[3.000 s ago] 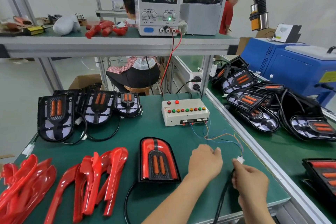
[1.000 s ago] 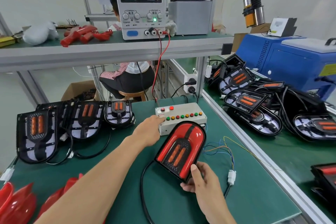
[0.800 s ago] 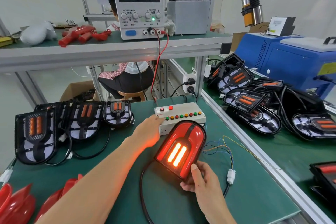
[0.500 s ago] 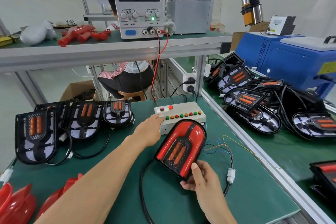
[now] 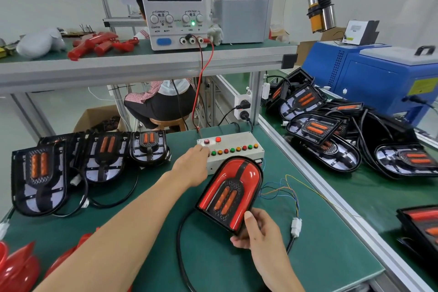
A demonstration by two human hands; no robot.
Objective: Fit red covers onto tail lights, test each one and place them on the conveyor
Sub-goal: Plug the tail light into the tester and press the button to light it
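Your right hand holds the covered tail light by its lower edge, grip clamped with the thumb on its face, tilting it up off the worktop just in front of the test box. The box's near side is hidden behind the light. Your left hand reaches the box's left end; its fingertips are hard to make out. Red covers lie cut off at the lower left.
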